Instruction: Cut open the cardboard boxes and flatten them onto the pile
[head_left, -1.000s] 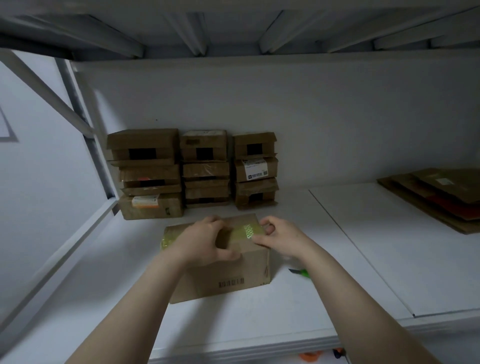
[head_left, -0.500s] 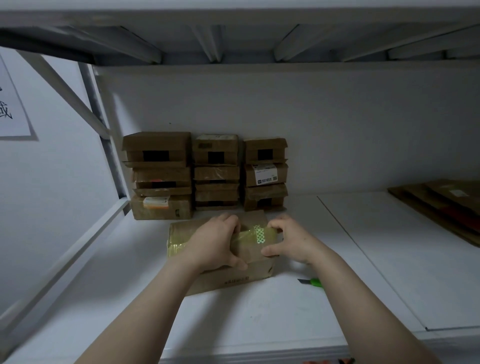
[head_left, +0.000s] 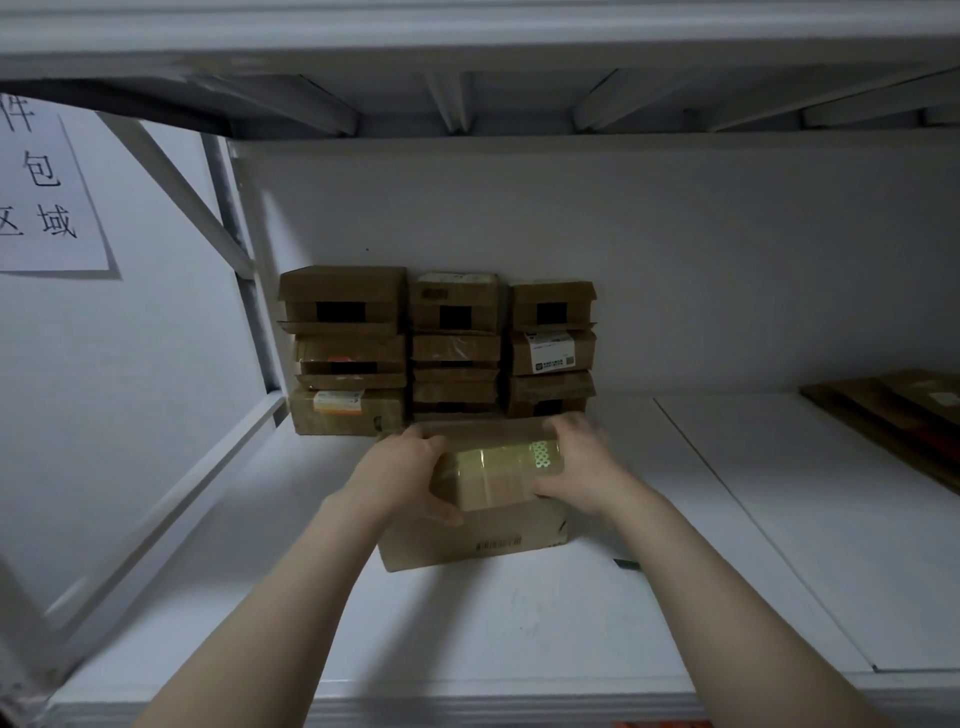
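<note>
Shot from one head-worn camera, facing forward and down into a shelf (head_left: 519, 623) bay. Set above and behind the left grip (head_left: 402, 475) and right grip (head_left: 584, 467), near them. Wide enough to take in boxes (head_left: 454, 332) beyond the grips and beams (head_left: 447, 104) overhead.

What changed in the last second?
The left hand slid off the taped top to grip the left end of the box. The right hand now grips its right end. The box turned to sit more squarely. The stacked boxes, flattened pile and cutter stayed put.
</note>
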